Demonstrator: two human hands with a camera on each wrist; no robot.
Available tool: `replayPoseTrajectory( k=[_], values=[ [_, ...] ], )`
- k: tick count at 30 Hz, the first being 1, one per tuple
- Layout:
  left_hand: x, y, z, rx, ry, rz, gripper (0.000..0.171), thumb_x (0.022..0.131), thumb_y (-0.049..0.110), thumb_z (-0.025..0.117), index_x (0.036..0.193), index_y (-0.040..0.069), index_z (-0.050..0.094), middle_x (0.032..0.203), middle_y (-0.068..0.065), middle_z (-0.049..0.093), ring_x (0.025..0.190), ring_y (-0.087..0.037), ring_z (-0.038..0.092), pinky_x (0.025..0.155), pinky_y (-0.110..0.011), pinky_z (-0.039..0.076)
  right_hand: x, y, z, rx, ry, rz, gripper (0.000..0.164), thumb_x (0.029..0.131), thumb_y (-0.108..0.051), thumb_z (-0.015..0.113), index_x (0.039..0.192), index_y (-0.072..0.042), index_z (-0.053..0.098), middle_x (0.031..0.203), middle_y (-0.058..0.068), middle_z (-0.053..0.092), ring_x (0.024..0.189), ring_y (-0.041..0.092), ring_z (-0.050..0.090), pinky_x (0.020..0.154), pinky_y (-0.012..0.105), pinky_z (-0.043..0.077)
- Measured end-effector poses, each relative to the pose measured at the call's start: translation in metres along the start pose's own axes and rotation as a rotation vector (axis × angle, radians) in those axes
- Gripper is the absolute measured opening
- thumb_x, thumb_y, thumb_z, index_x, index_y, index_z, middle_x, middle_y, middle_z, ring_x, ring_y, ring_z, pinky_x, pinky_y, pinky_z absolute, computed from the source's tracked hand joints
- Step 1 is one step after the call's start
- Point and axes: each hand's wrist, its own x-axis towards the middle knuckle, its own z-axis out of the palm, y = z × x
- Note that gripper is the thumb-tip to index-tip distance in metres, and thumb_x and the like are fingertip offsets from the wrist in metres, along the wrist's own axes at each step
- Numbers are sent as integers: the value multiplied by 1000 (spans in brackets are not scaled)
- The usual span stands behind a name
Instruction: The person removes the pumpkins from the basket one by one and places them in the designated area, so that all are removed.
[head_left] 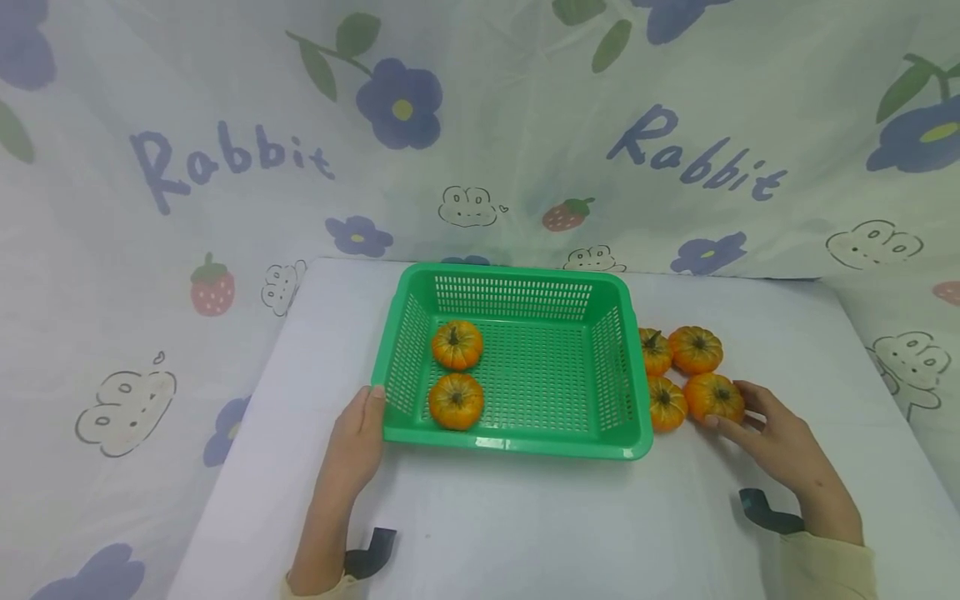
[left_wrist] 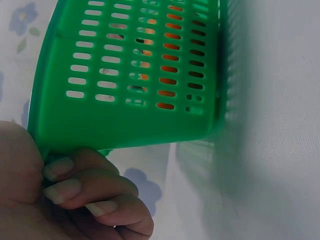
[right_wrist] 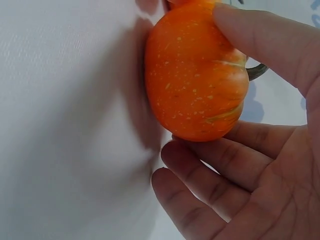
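A green plastic basket with slotted walls stands on the table, and two small orange pumpkins sit in its left part. My left hand grips the rim at the basket's front left corner, thumb on top; the left wrist view shows its fingers curled below the rim. Right of the basket, my right hand holds a small ribbed pumpkin between thumb and fingers. In the right wrist view the thumb lies on its upper side, the fingertips against its lower side, close over the white tabletop.
More small pumpkins cluster against the basket's right wall, partly hidden by it. White cloth covers the table. Behind it hangs a curtain printed with flowers, rabbits and strawberries. A dark strap juts from the right wrist.
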Motion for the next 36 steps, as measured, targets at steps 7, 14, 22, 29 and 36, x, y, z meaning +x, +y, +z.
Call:
replayPoseTrajectory(
  k=[7, 14, 22, 29, 36],
  values=[
    [0, -1, 0, -4, -4, -4, 59, 113, 53, 26, 137, 6, 53, 94, -10, 55, 86, -23, 52, 75, -37, 46, 0, 0, 2, -6, 18, 0, 101, 98, -59, 67, 156, 12, 25, 148, 45, 37, 130, 61, 45, 98, 69, 45],
    [2, -3, 1, 4, 10, 8, 60, 113, 54, 26, 135, 6, 54, 93, -10, 56, 86, -24, 53, 74, -37, 47, 1, -2, 2, -17, 22, 11, 103, 98, -60, 67, 157, 12, 24, 148, 45, 37, 129, 61, 45, 98, 70, 44],
    [3, -5, 2, 6, 12, 16, 60, 113, 55, 26, 135, 6, 54, 96, -10, 58, 88, -24, 54, 75, -37, 47, 2, -2, 1, -14, -7, 23, 107, 97, -62, 67, 158, 11, 19, 151, 44, 34, 130, 61, 44, 98, 71, 43],
    [2, -2, 1, 4, 11, 22, 58, 113, 52, 26, 135, 7, 54, 96, -10, 57, 87, -23, 53, 75, -37, 46, 0, -1, 3, -12, 17, 7, 107, 96, -61, 69, 158, 12, 21, 149, 45, 36, 129, 61, 45, 99, 70, 43],
    [2, -3, 2, 21, 15, 15, 59, 113, 53, 25, 135, 6, 54, 96, -11, 58, 86, -23, 53, 74, -37, 47, -1, -1, 1, -8, 14, 4, 107, 96, -61, 69, 158, 11, 19, 150, 44, 34, 130, 62, 44, 99, 71, 43]
  ],
)
